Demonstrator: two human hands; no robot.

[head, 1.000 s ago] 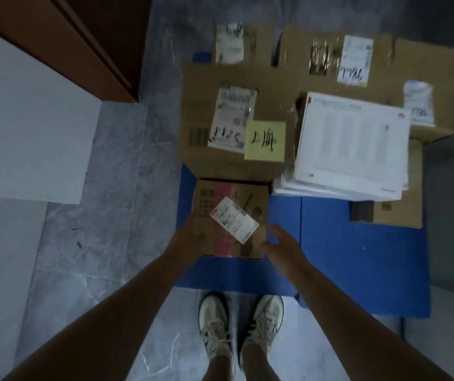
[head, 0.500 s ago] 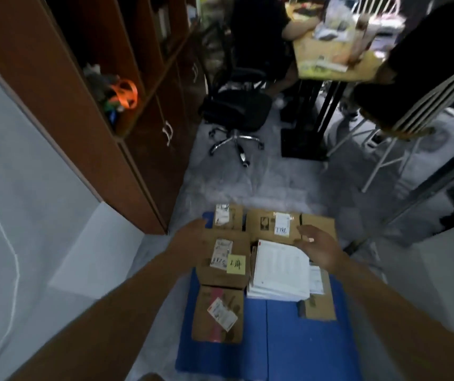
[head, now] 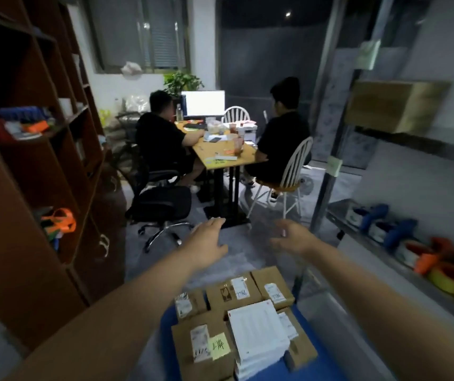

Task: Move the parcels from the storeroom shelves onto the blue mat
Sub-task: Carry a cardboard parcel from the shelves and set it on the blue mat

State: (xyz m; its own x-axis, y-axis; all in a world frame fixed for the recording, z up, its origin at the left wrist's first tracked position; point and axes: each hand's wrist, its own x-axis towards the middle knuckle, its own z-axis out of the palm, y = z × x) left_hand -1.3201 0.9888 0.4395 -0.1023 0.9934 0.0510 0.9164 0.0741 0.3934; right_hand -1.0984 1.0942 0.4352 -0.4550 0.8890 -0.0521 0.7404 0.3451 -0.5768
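On the blue mat lie several labelled cardboard parcels packed close together, with a white flat box resting on top of them. Past the mat's far edge, the left hand and right hand hover apart over the grey floor, fingers loosely outstretched and grasping nothing. Left of the mat stands a brown shelf unit.

Near, brown cardboard parcels with white labels lie on a blue mat; one bears a yellow-green note, beside a white box. The left shelving is reddish brown and holds an orange item. Far off stand a tan surface, a white chair and a black chair.
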